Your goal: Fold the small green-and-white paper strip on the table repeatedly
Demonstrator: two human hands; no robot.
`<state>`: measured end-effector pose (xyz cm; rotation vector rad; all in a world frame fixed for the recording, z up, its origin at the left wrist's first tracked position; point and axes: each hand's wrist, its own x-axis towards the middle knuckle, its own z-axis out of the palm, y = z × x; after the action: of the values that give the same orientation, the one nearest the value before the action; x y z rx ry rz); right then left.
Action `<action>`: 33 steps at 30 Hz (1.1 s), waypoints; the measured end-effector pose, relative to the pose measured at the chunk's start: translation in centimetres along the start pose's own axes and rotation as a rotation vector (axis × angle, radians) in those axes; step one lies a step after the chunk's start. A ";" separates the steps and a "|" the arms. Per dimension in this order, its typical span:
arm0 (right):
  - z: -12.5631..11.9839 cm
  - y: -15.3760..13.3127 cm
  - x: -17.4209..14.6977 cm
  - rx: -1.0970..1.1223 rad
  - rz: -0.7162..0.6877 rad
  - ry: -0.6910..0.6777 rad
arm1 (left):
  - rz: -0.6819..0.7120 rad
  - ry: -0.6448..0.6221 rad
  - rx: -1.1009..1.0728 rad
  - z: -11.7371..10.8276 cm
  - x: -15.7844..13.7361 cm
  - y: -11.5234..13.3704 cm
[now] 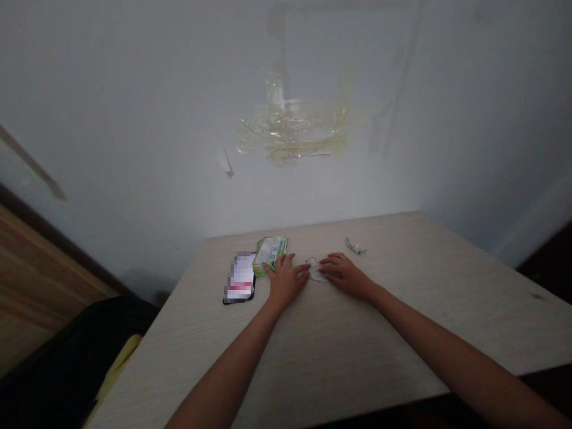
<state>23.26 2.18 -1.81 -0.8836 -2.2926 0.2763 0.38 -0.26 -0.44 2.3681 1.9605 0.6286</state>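
A small whitish piece of printed paper or wrapper [316, 271] lies on the table between my two hands. My left hand [286, 283] has its fingers spread, with some at the lower edge of a stack of green-and-white printed packets [273, 247] and others near the small piece's left edge. From the other side, the outstretched fingertips of my right hand [347, 275] rest at the small piece's right edge. Neither hand is closed around anything. Beyond my right hand lies a crumpled green-and-white wrapper strip [356, 246].
A phone [241, 279] with a lit screen lies left of the packets. The pale wooden table [313, 351] meets a wall [179, 119] with old clear tape [304, 131] on it. Dark and yellow cloth [118, 357] is at the lower left.
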 end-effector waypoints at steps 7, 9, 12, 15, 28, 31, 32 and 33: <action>-0.2 -0.5 -0.2 0.014 -0.040 -0.039 | 0.002 -0.015 -0.003 -0.3 -0.1 0.2; -0.3 -0.7 -0.2 0.021 -0.036 -0.040 | 0.006 -0.038 -0.005 -0.3 0.0 0.2; -0.2 -0.5 -0.1 0.023 -0.020 -0.004 | 0.018 -0.064 -0.016 -0.4 0.0 0.2; 0.0 0.2 -0.1 -0.002 0.022 0.078 | 0.032 -0.084 -0.023 -0.5 0.1 0.1; 0.9 1.1 -0.4 -0.097 0.084 0.155 | 0.082 -0.106 -0.043 -0.9 -0.1 0.4; 0.7 1.3 -0.4 -0.058 0.083 0.165 | 0.073 -0.102 -0.036 -0.9 -0.1 0.4; 0.7 1.3 -0.4 -0.048 0.082 0.164 | 0.071 -0.098 -0.035 -0.9 -0.1 0.4; 0.6 1.4 -0.4 -0.039 0.082 0.163 | 0.069 -0.093 -0.034 -0.9 -0.1 0.4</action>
<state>23.82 2.96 -3.07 -0.9843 -2.1215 0.1881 0.49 -0.64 0.43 2.4072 1.8240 0.5389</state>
